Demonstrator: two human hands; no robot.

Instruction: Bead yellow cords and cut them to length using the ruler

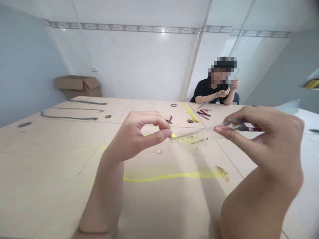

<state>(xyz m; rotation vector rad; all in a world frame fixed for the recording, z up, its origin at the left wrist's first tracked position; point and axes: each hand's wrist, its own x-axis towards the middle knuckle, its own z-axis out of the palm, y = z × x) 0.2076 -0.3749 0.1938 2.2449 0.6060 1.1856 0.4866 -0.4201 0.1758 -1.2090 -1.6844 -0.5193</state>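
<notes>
My right hand [269, 139] is closed on a clear plastic ruler [196, 134], which slants down to the left across the middle of the view. A metal tool with a dark red handle [251, 129] is also in this hand; its kind is unclear. My left hand [144, 132] pinches thumb and forefinger together right at the ruler's far left end. What sits in that pinch is too small to make out. Below the hands, a bundle of yellow strands [169, 176] lies on the table, with small gold-coloured hooks or clips [221, 172] at its right end.
Red-handled pliers [169, 119] lie beyond my left hand. More tools [204, 114] and another yellow bundle [189, 111] lie farther back, near a seated person [214, 86]. Grey strands [69, 116] are at left, a cardboard box [78, 85] behind. A small label [158, 151] is on the table.
</notes>
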